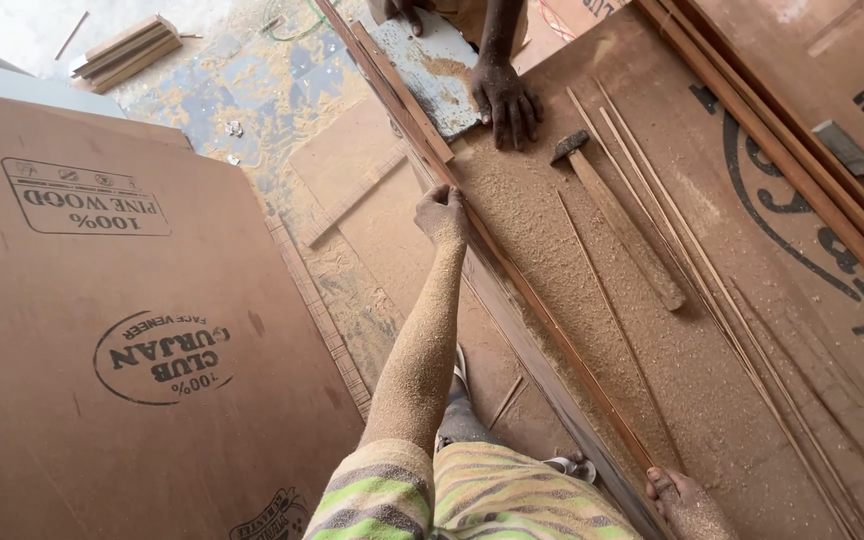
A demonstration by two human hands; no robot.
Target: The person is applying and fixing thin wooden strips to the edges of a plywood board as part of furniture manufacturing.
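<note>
Long thin wooden strip lies diagonally along the sawdust-covered board's edge, held at both ends

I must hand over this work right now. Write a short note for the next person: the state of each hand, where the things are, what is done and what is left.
Left hand: closed on the far part of the thin wood strip that lies along the edge of the board.
Right hand: on the near end of the same strip; grip hidden by the frame edge.
Another person's hand presses flat on the board at the far end.
Hammer lies on the board, untouched, among more thin strips. Chisel at far right.
Done: the board is covered in sawdust.
Left: the strip is only held in place; no fixing is visible.
</note>
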